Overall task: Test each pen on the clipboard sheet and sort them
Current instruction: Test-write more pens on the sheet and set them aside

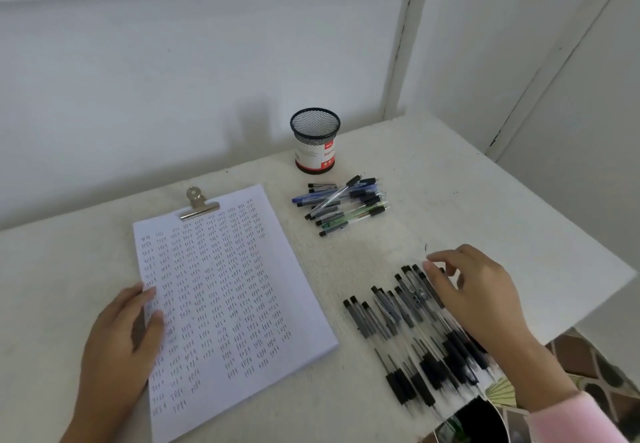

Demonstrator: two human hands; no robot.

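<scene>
One clipboard sheet [221, 290], covered in rows of small test marks, lies near the bench's [467, 193] front-left part under one metal clip [199, 204]. The left hand [124, 335] rests flat and open on its left edge. The right hand [481, 300], fingers loosely spread and holding nothing, touches the large pile of dark pens [415, 331] at the right edge, too blurred to count. Roughly a dozen sorted pens [346, 205] lie beside one empty mesh cup [315, 141] toward the back edge.
</scene>
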